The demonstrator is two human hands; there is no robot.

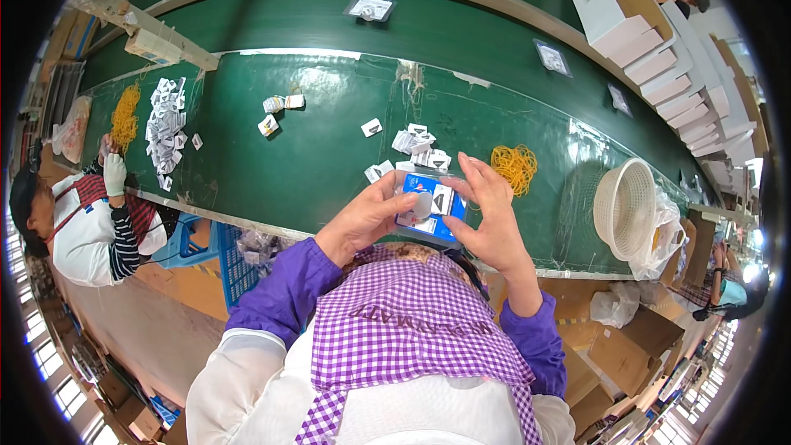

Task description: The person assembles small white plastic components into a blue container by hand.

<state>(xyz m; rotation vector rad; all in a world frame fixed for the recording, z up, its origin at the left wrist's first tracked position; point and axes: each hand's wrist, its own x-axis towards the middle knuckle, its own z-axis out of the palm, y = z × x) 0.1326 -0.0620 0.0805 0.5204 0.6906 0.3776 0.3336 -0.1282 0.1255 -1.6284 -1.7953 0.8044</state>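
Just above the table's near edge, a clear plastic pack with a blue backing (422, 184) is between my two hands. My left hand (362, 218) grips its left side, thumb across the front. At the pack's right side, my right hand (494, 218) has its thumb and a finger on the edges of a small white card (442, 200) with a black mark. A round grey disc (423, 205) shows beside that card. More small white cards (416, 142) lie in a loose heap beyond my hands. A tangle of yellow rubber bands (513, 166) sits right of the heap.
Sealed packs (370, 8) lie along the green belt (461, 25) beyond the table. A white plastic basket (624, 208) stands at the right. Leftward, bundled cards (284, 103) and a long card pile (167, 128) lie near a gloved co-worker (91, 222). White cartons (651, 49) line the far right.
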